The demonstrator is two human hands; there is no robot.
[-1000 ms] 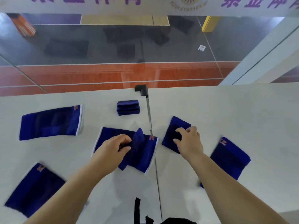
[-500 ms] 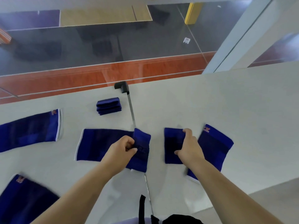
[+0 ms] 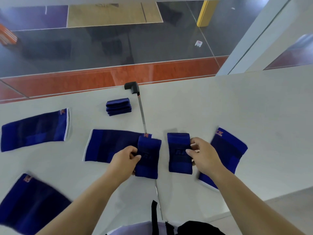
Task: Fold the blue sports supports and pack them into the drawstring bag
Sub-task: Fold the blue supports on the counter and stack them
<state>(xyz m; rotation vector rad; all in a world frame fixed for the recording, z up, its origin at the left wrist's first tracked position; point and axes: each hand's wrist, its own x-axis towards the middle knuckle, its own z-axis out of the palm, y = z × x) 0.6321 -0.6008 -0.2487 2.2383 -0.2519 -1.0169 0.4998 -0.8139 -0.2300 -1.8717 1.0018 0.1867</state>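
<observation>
Left hand (image 3: pixel 124 162): fingers pinch the left edge of a small folded support (image 3: pixel 148 157), long axis running away from the person, lying over the right end of a flat support.
Right hand (image 3: pixel 204 158): fingers pinch the right edge of a second folded support (image 3: pixel 179 153), same near-to-far axis, just beside the first with a narrow gap between.
Flat support under left fold (image 3: pixel 111 145): long axis left to right, orange logo at its far right corner.
Right flat support (image 3: pixel 227 154): tilted, logo end pointing away, partly under the right wrist.
Far-left support (image 3: pixel 33 129): long axis left to right, white-edged logo end to the right.
Near-left support (image 3: pixel 28 200): angled, logo at the far corner.
Folded stack (image 3: pixel 118 106): near the worktop's (image 3: pixel 220 107) far edge, left of the seam.
Black bag (image 3: pixel 194 228): at the near edge, barely in view.
</observation>
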